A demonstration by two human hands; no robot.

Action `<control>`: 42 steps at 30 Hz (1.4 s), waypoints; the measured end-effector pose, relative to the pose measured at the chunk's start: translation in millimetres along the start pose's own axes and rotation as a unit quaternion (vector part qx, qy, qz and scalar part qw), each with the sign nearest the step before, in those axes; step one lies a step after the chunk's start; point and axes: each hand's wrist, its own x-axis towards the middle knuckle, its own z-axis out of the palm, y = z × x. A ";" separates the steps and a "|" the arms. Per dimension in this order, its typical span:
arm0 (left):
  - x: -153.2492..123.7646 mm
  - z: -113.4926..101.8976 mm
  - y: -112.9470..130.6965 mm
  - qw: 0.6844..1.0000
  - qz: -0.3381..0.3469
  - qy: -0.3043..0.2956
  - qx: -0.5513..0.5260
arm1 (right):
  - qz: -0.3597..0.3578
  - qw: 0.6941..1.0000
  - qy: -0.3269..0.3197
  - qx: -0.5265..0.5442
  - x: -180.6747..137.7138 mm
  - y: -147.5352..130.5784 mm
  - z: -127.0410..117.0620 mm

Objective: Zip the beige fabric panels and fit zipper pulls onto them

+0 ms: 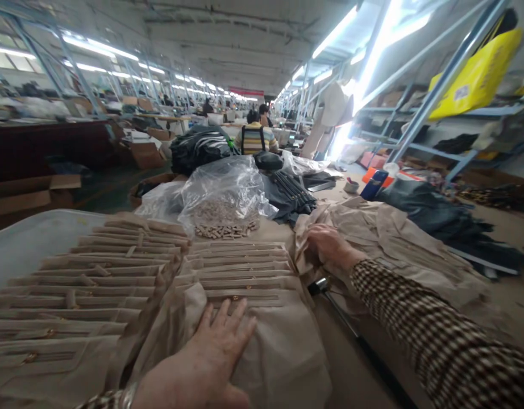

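Note:
My left hand (217, 346) lies flat, fingers spread, on the front piece of an overlapping row of beige fabric pieces (283, 335) with zippers. A small gold zipper pull (235, 297) shows just beyond its fingertips. At the right, my right hand (330, 245) is closed on the edge of a beige cloth piece (304, 236) from a crumpled beige heap (373, 221); its fingertips are partly hidden. Farther left, a second row of beige zippered pieces (95, 289) carries small fabric tabs on several of them.
Behind the rows sits a clear plastic bag (228, 176) with many small beige tabs (228, 229). A black rod with a metal end (351, 326) lies beneath my right arm. Dark fabric (432, 213) is piled at right. A person (256, 136) sits ahead, back turned.

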 end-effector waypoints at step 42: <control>53.8 -94.6 68.7 0.589 0.146 0.228 -0.761 | 0.197 0.721 -0.033 0.663 -28.2 -181.4 -54.8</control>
